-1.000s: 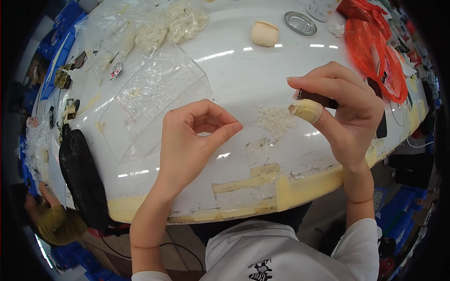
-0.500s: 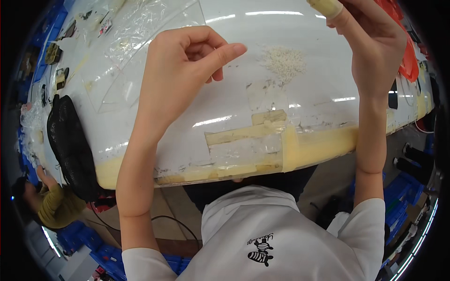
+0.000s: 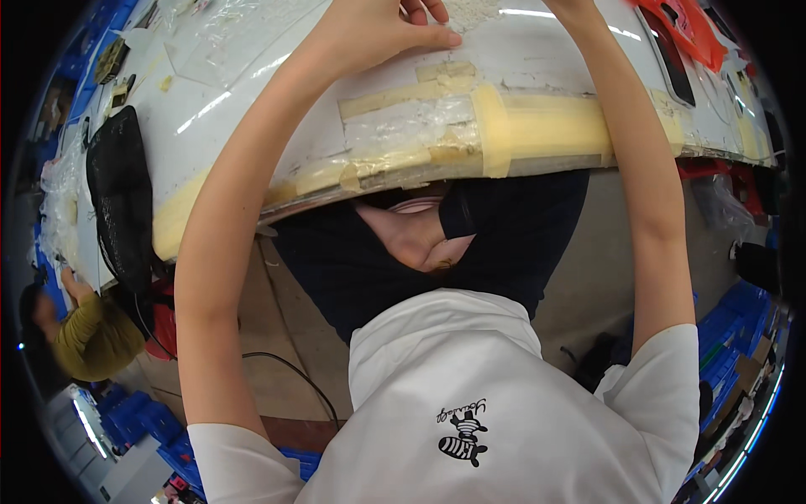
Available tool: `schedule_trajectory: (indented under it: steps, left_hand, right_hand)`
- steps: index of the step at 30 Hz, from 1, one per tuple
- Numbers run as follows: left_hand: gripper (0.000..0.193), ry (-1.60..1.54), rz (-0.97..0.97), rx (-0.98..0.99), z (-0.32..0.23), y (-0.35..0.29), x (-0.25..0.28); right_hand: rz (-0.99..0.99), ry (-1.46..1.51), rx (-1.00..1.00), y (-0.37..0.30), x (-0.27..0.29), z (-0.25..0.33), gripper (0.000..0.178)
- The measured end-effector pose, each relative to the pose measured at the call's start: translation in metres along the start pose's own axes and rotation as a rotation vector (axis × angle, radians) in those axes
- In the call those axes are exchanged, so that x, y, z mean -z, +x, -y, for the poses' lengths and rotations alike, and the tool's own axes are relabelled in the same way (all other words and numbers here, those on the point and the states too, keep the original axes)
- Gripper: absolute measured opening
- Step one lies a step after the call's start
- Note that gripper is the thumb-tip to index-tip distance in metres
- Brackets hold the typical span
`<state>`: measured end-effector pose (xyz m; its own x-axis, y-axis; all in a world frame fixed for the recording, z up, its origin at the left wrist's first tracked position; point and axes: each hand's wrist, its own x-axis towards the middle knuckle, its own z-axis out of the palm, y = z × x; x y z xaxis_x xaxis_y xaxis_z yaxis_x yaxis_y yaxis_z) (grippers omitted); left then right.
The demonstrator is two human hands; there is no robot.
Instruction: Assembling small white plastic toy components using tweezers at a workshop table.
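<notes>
At the upper edge my left hand (image 3: 374, 34) is over the white tabletop (image 3: 285, 105). Its thumb points right and stands apart from the curled fingertips, with nothing seen between them. Close to those fingertips is a heap of small whitish grains (image 3: 474, 12), partly cut off by the upper edge. Of my right hand (image 3: 573, 7) only the wrist end shows, to the right of the grains; its fingers lie outside the picture, so what it holds is hidden.
Yellowed tape (image 3: 550, 126) covers the table's near edge. A black mesh pouch (image 3: 122, 197) lies at the left edge, clear plastic sheets (image 3: 222, 50) at the upper left. On the right are a phone (image 3: 667, 55) and a red plastic bag (image 3: 693, 34). Another person (image 3: 88, 332) is at far left.
The view has shifted so the table and both hands sit higher in it. My left hand is closer to the grains. My right hand's fingers and its yellow-wrapped thumb have left the picture.
</notes>
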<state>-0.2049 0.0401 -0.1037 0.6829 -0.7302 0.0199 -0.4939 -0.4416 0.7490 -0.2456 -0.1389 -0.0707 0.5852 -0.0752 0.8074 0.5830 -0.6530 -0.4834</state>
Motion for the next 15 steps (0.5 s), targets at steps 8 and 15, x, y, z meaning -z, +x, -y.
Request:
schedule_trajectory:
  steps: [8,15]
  left_hand:
    - [0.02,0.077,-0.076,0.16,-0.086,-0.05,-0.054]
    - [0.019,0.11,-0.127,0.315,-0.11,-0.046,-0.08]
  right_hand:
    - [-0.017,-0.04,0.009,-0.04,0.046,0.004,0.013]
    - [-0.005,-0.043,0.017,-0.058,0.074,-0.008,0.013]
